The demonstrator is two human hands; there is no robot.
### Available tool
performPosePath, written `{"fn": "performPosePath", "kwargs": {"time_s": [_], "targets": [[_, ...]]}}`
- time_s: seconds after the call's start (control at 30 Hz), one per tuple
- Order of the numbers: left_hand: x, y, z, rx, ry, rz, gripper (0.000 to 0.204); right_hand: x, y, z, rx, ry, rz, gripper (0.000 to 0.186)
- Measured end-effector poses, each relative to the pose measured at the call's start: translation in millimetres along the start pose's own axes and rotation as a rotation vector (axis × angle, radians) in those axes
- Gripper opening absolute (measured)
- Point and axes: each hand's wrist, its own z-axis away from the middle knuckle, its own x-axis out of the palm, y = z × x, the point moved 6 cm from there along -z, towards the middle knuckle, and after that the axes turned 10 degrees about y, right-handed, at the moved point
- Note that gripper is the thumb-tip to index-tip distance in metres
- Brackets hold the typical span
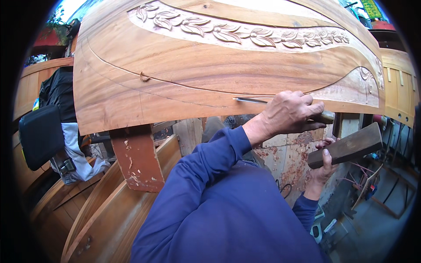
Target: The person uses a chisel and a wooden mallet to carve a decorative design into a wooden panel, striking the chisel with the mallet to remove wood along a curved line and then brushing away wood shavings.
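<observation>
A large carved wooden panel (184,65) fills the upper view, with a band of raised leaves, a scrolled corner and a long thin curved groove. My left hand (294,111) is closed on a chisel (250,100), whose metal blade points left along the panel's lower groove while the wooden handle sticks out to the right. Lower right, my right hand (323,166) grips a dark rectangular wooden block (351,147), raised off the panel below the chisel's handle. A small curled shaving (144,76) sits on the groove at the left.
A red-brown board (136,162) is beneath the panel's left part, beside curved wooden pieces (98,206). A black padded item and dark cloth (39,136) lie at far left. Another light wooden panel (397,79) stands at right, above a metal frame (390,201) and tools on the floor.
</observation>
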Motion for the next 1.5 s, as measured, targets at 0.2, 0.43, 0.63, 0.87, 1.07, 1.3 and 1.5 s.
{"fn": "performPosePath", "kwargs": {"time_s": [0.2,0.43,0.63,0.87,1.07,1.3,1.5], "targets": [[-5.2,-8.4,-5.9,-0.053,0.023,0.005,0.043,8.4,-28.1,-34.5,-0.105,0.0,-0.037,0.052],[-2.1,-21.5,-5.0,-0.107,0.068,0.01,0.047,43.5,-5.4,-50.6,-0.14,-0.108,0.343,0.036],[-2.8,-27.0,-2.2,-0.133,0.063,0.011,0.053,36.1,-2.0,-61.2,-0.065,-0.084,0.3,0.031],[-10.8,-26.6,-8.2,-0.169,0.062,0.0,0.051,25.4,34.2,-47.2,-0.111,-0.243,0.528,0.058],[-10.6,-27.9,-3.6,-0.155,0.086,0.012,0.051,36.3,-8.5,-72.9,0.014,0.041,-0.109,0.031],[-14.5,-32.7,-5.1,-0.207,0.038,-0.007,0.051,32.4,14.6,-60.9,-0.163,-0.182,0.574,0.038],[-15.5,-30.4,-2.5,-0.179,0.102,0.027,0.05,26.1,14.5,-63.7,-0.155,-0.013,0.276,0.041]]}}
